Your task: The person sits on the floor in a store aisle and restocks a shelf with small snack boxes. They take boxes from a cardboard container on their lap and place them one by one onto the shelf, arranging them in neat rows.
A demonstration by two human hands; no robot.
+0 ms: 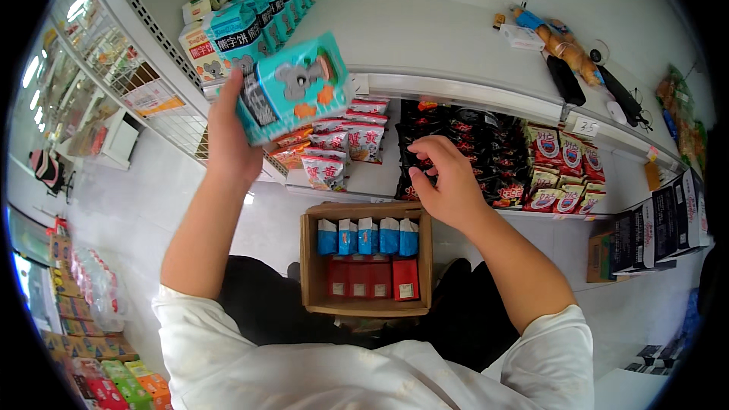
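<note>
A turquoise biscuit packet [296, 88] with a koala picture is held tilted in my left hand [234, 131], in front of the upper shelf. Behind it, similar turquoise packets [236, 28] stand in rows at the shelf's left end, beside cream-coloured packets [200, 48]. My right hand [447, 182] holds nothing; its fingers are curled but apart, over the lower shelf near black snack packets [424, 125]. Below my hands, an open cardboard box [366, 308] holds a row of blue-and-white packets [368, 237] and a row of red packets [405, 280].
Red-and-white snack bags [364, 139] and cream-and-red packets [561, 154] lie on the lower shelf. The upper shelf [398, 28] bears bagged bread [561, 48], a black case [565, 80] and glasses [643, 117] at right. Dark cartons [655, 228] stand on the floor. A wire-grid rack [122, 62] rises at left.
</note>
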